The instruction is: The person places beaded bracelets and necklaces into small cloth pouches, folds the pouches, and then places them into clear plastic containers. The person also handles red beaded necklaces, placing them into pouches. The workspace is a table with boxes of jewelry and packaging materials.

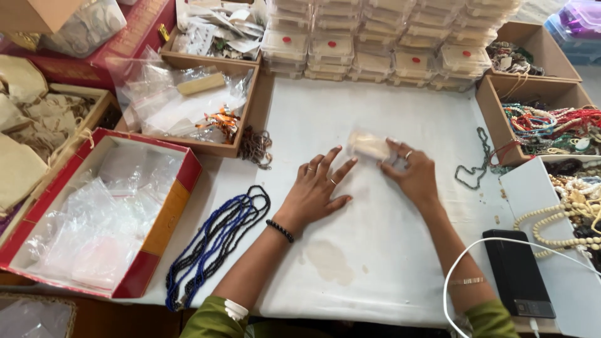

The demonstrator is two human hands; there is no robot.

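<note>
Pouch (368, 145): small, pale, soft, translucent; on white cloth (375, 250).
Right hand (413, 175): fingertips pinch pouch's right end.
Left hand (316, 191): flat, fingers spread, just left of pouch.

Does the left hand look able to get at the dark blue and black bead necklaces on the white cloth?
Probably yes: the left hand lies flat on the white cloth, with nothing between it and the dark blue and black bead necklaces beside it.

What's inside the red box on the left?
The red box holds a loose heap of clear plastic bags. Whatever lies beneath them, and the box's floor, is covered.
</note>
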